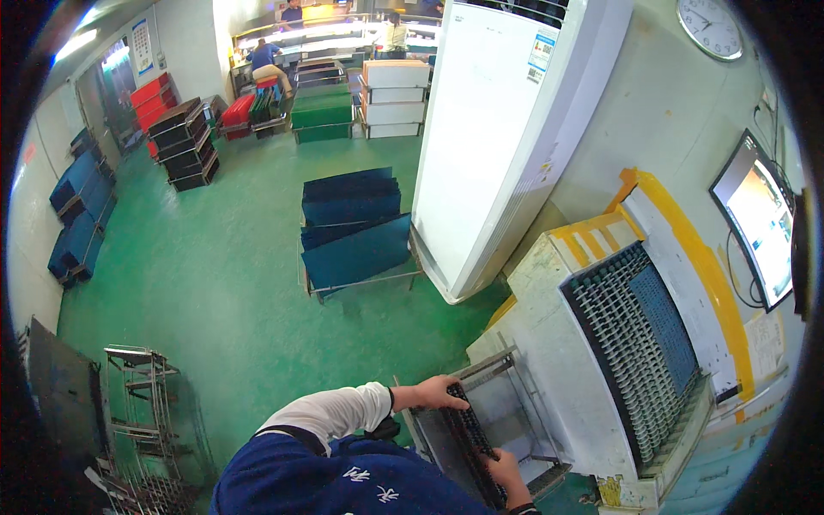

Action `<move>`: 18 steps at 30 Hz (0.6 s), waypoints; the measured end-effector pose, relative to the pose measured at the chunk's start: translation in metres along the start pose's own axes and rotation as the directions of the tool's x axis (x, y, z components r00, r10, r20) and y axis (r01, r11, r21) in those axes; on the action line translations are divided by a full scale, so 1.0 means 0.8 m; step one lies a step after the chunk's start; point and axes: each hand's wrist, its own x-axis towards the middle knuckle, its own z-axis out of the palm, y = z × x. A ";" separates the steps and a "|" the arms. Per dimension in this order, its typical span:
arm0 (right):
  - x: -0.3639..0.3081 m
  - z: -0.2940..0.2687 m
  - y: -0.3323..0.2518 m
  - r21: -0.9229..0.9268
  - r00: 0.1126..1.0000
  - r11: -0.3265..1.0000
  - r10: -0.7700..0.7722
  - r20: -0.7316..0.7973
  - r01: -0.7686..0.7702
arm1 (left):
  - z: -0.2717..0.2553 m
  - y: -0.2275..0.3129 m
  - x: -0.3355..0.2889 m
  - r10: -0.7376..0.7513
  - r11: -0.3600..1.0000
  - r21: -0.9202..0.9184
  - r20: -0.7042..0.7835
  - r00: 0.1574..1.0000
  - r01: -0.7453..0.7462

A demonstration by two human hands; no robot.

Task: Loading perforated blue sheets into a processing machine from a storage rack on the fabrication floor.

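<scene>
My left hand [441, 392] grips the upper end of a stack of dark perforated panels [470, 436], its thumb over the edge. Around the lower end of the same stack, my right hand [506, 475] is closed, thumb on top. The panels stand on edge, close together, inside a metal-framed rack [536, 408] right in front of my body. How many panels are between my fingers cannot be made out. Just right of the rack, a pale machine [528, 343] has a sloping bed of rollers [622, 343], with a blue perforated panel [665, 326] lying on them.
Ahead stands a rack of dark blue panels [356, 253], beside a tall white cabinet unit [481, 129]. An empty metal frame [142, 403] is at lower left. More racks of blue panels [81, 206] line the left wall. A monitor [760, 219] hangs at right. People [264, 60] work far back.
</scene>
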 end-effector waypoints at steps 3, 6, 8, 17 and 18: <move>0.001 0.004 0.007 0.006 1.000 1.000 -0.006 -0.010 0.006 | -0.002 0.003 -0.001 -0.012 0.998 0.055 0.019 1.000 0.011; -0.011 -0.010 -0.034 -0.011 0.999 0.999 0.043 0.031 -0.043 | -0.002 -0.003 -0.005 0.010 0.998 0.070 -0.011 1.000 -0.009; -0.017 -0.014 -0.045 -0.053 0.994 0.995 0.093 0.055 -0.090 | -0.006 -0.001 -0.008 0.027 0.997 0.065 0.018 0.999 -0.029; -0.027 -0.004 -0.045 -0.120 0.996 0.991 -0.066 -0.064 0.058 | -0.004 -0.008 -0.014 0.004 0.997 0.079 0.013 1.000 -0.005; -0.026 0.001 -0.036 -0.136 0.993 0.988 -0.084 -0.083 0.072 | -0.004 -0.008 -0.013 0.010 0.997 0.080 0.014 1.000 -0.011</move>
